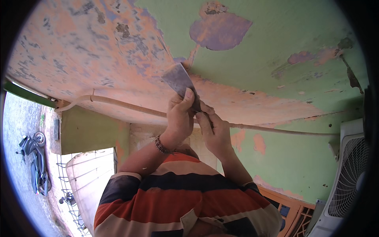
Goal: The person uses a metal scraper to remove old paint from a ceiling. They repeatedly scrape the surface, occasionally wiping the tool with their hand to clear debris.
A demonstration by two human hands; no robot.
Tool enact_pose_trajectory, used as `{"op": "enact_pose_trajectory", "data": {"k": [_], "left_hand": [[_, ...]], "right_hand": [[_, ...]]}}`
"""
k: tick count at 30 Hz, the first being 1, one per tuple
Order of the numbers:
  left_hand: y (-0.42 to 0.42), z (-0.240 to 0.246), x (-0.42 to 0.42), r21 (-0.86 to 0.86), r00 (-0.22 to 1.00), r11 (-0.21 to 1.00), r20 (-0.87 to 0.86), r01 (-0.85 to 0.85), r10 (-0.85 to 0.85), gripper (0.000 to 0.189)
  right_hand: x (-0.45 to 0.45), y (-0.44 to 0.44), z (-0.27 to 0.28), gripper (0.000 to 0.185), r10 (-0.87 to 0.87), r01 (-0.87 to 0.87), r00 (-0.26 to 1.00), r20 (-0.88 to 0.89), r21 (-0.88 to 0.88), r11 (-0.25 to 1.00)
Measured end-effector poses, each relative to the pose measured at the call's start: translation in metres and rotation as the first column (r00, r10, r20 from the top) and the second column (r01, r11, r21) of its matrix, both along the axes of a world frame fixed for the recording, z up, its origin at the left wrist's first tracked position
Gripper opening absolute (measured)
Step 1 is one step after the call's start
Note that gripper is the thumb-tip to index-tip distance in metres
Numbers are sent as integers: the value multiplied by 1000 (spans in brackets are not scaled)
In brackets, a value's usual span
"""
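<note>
A broad metal paint scraper [179,77] is held in both my hands, its blade pointing up and left against the painted wall [142,63]. My left hand [183,114] wraps the tool near the base of the blade, thumb laid along the metal. Lower down, my right hand [215,131] grips the handle, which the fingers mostly hide. Around the blade, the wall shows patchy orange and purple layers. Green paint [266,59] covers the right part, with a bare purple patch [220,31] above the scraper.
A ribbed conduit [127,106] crosses the wall behind my hands. At right stands a white fan-grilled air-conditioner unit [334,177], near an orange wooden frame [291,207]. On the left are a metal grille [69,204] and a parked motorbike [37,166] outside.
</note>
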State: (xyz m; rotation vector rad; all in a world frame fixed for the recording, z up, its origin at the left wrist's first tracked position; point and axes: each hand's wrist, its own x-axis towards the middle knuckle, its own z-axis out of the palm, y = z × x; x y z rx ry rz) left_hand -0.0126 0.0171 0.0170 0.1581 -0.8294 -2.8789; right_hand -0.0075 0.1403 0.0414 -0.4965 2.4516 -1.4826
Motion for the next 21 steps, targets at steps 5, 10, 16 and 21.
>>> {"op": "enact_pose_trajectory", "data": {"k": [5,10,16,21], "left_hand": [[-4,6,0,-24,1000,1000,18,-12,13,22],[10,8,0,53,999,999,44,2,-4,21],[-4,15,-1,59,998,996,-12,-60,61,22],[10,15,-4,82,999,996,46,-17,13,23]], "right_hand": [[-2,-9,-1,34,9,-17,993,-120,-71,997],[-4,6,1,34,9,-6,991,-135,28,1000],[-7,-8,13,35,44,-44,986,-161,-1,999],[-5,10,21,36,4,-2,1000,-18,113,994]]}}
